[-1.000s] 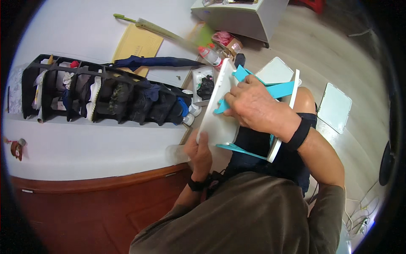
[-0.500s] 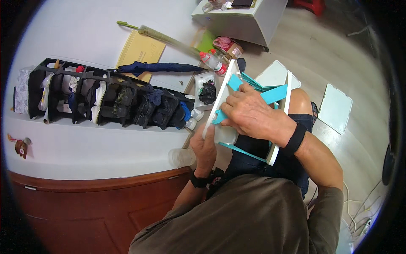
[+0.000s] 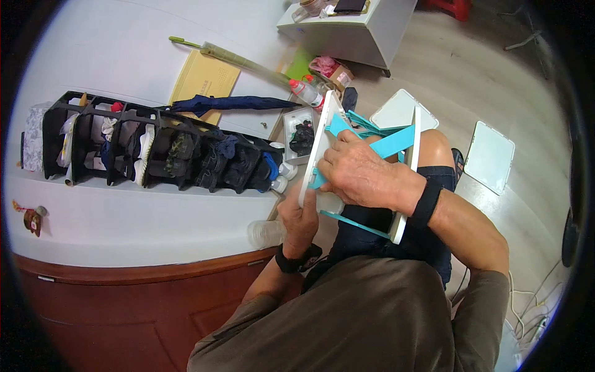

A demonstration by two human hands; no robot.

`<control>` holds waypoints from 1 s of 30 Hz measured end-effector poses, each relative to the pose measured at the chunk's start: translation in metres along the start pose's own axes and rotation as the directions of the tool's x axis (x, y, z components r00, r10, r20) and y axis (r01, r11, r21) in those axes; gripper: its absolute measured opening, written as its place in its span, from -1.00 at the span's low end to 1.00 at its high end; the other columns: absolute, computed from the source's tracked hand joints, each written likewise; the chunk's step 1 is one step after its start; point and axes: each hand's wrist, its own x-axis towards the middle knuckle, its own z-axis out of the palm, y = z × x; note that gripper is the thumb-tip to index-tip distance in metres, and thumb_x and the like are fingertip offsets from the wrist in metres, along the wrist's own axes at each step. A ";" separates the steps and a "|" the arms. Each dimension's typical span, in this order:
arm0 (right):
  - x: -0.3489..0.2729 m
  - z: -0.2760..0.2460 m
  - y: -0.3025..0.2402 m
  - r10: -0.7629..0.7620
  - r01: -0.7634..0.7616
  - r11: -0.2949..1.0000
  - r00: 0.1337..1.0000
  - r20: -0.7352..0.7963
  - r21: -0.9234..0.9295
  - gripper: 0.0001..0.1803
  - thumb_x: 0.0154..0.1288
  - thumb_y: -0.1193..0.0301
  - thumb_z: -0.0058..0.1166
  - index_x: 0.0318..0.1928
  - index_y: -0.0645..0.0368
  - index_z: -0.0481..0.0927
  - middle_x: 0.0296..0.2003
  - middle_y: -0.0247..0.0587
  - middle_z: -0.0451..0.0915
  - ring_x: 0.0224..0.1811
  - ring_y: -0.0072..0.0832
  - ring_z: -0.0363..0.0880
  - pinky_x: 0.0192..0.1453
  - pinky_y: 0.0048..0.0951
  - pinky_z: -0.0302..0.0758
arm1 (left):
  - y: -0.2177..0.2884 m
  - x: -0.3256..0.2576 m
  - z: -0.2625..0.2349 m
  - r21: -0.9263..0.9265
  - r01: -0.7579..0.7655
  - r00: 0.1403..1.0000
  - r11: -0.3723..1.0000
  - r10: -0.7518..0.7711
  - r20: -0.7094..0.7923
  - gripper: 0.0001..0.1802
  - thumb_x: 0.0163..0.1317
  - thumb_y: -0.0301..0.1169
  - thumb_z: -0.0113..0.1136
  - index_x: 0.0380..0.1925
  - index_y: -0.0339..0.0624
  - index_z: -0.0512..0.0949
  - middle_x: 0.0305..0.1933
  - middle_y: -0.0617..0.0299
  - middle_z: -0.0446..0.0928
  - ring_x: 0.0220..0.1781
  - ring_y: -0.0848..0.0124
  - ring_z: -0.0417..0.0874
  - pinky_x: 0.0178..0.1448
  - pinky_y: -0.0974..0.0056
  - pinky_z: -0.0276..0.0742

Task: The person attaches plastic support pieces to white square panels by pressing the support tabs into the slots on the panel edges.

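Observation:
Over my lap stands a white-and-turquoise plastic frame (image 3: 396, 142): two upright white panels with turquoise bars crossing between them. My left hand (image 3: 299, 220) is closed on the lower edge of the left white panel, thumb on the near side. Reaching across the frame, my right hand (image 3: 362, 170) has its fingers curled over a turquoise piece beside the inner face of that left panel. The fingertips of the right hand are partly hidden. One turquoise bar (image 3: 356, 224) runs along the frame's near side.
Two white panels, one (image 3: 491, 157) at right and one (image 3: 400, 110) behind the frame, lie on the floor. At left is a black shoe rack (image 3: 161, 149) with a blue umbrella (image 3: 235, 103) along it. A small box (image 3: 290, 133) and a red-capped bottle (image 3: 305, 93) stand beyond my left hand.
The frame and both hands have shifted slightly left in the view. My right hand has moved a little down along the left panel; both grips look otherwise the same.

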 end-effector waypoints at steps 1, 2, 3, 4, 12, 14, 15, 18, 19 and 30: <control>0.000 0.000 0.000 0.015 -0.014 0.999 1.000 -0.025 0.044 -0.70 0.07 0.23 0.27 -0.41 0.22 0.53 -0.44 -0.12 0.55 -0.25 -0.21 0.52 -0.05 -0.26 0.32 | 0.000 0.002 0.001 0.017 -0.058 0.998 0.998 0.059 -0.026 -0.72 0.36 -0.43 0.06 -0.04 -0.36 0.58 -0.40 -0.02 0.62 -0.40 0.34 0.63 -0.32 0.24 0.49; 0.000 0.000 0.000 0.015 -0.014 0.999 1.000 -0.025 0.042 -0.70 0.07 0.23 0.27 -0.41 0.22 0.53 -0.44 -0.12 0.55 -0.25 -0.21 0.52 -0.05 -0.26 0.32 | -0.001 0.002 0.000 0.015 -0.059 0.998 0.998 0.060 -0.026 -0.72 0.36 -0.43 0.06 -0.04 -0.36 0.58 -0.40 -0.02 0.62 -0.40 0.34 0.63 -0.32 0.24 0.49; 0.000 0.001 0.001 0.025 -0.024 0.999 0.999 -0.030 0.049 -0.70 0.07 0.24 0.28 -0.41 0.21 0.53 -0.44 -0.12 0.54 -0.24 -0.21 0.52 -0.05 -0.25 0.32 | -0.002 0.001 -0.001 0.018 -0.074 0.997 0.997 0.075 -0.012 -0.71 0.36 -0.43 0.04 0.00 -0.36 0.56 -0.35 -0.04 0.62 -0.35 0.32 0.65 -0.27 0.23 0.51; 0.000 0.001 0.001 0.034 -0.032 0.998 0.999 -0.035 0.057 -0.71 0.07 0.24 0.28 -0.41 0.20 0.53 -0.45 -0.12 0.54 -0.24 -0.20 0.52 -0.05 -0.24 0.32 | -0.003 0.001 -0.002 0.022 -0.089 0.996 0.996 0.089 0.001 -0.68 0.36 -0.44 0.03 0.03 -0.37 0.54 -0.31 -0.05 0.63 -0.30 0.31 0.66 -0.21 0.22 0.52; 0.005 0.007 0.010 0.070 -0.067 0.997 0.991 -0.116 0.031 -0.70 0.05 0.23 0.30 -0.41 0.19 0.55 -0.46 -0.12 0.55 -0.26 -0.16 0.53 -0.04 -0.22 0.34 | -0.002 0.001 0.006 -0.141 0.023 0.996 0.990 -0.034 -0.078 -0.60 0.35 -0.47 -0.02 0.14 -0.42 0.47 0.03 -0.07 0.58 0.01 0.31 0.60 0.14 0.24 0.45; 0.008 0.008 0.011 0.061 -0.060 0.998 0.991 -0.123 0.009 -0.70 0.05 0.23 0.30 -0.42 0.19 0.56 -0.46 -0.12 0.55 -0.26 -0.15 0.54 -0.03 -0.21 0.34 | -0.007 0.003 0.006 -0.227 0.059 0.993 0.972 -0.080 -0.086 -0.60 0.34 -0.47 -0.01 0.14 -0.43 0.47 0.06 -0.03 0.57 0.03 0.32 0.59 0.17 0.26 0.43; 0.010 0.008 0.011 0.073 -0.073 0.997 0.990 -0.119 0.007 -0.71 0.06 0.23 0.30 -0.43 0.19 0.57 -0.46 -0.11 0.56 -0.27 -0.15 0.54 -0.03 -0.21 0.35 | -0.010 0.005 0.006 -0.254 0.095 0.990 0.962 -0.118 -0.074 -0.61 0.35 -0.47 -0.01 0.13 -0.42 0.49 0.05 0.00 0.58 0.04 0.33 0.57 0.18 0.26 0.42; 0.013 0.010 0.010 0.088 -0.088 0.996 0.992 -0.086 0.003 -0.71 0.06 0.22 0.30 -0.45 0.20 0.59 -0.46 -0.09 0.58 -0.26 -0.15 0.54 -0.02 -0.20 0.35 | -0.013 0.006 0.003 -0.292 0.158 0.982 0.943 -0.181 -0.053 -0.63 0.35 -0.46 -0.02 0.09 -0.42 0.52 0.03 0.03 0.59 0.04 0.36 0.56 0.18 0.27 0.40; 0.014 0.011 0.010 0.094 -0.095 0.996 0.994 -0.052 -0.004 -0.70 0.06 0.21 0.30 -0.46 0.20 0.60 -0.45 -0.08 0.59 -0.25 -0.15 0.55 -0.02 -0.20 0.35 | -0.013 0.006 0.002 -0.310 0.186 0.977 0.932 -0.209 -0.043 -0.64 0.36 -0.45 -0.02 0.07 -0.43 0.54 0.02 0.03 0.59 0.03 0.38 0.55 0.17 0.28 0.41; 0.020 0.016 0.015 0.108 -0.108 0.994 0.994 -0.003 -0.005 -0.68 0.07 0.20 0.29 -0.47 0.23 0.62 -0.46 -0.06 0.61 -0.28 -0.13 0.58 -0.06 -0.21 0.37 | -0.021 0.012 0.001 -0.352 0.180 0.980 0.919 -0.197 -0.014 -0.59 0.35 -0.35 0.12 0.09 -0.42 0.53 -0.01 0.10 0.61 -0.01 0.43 0.55 0.15 0.31 0.42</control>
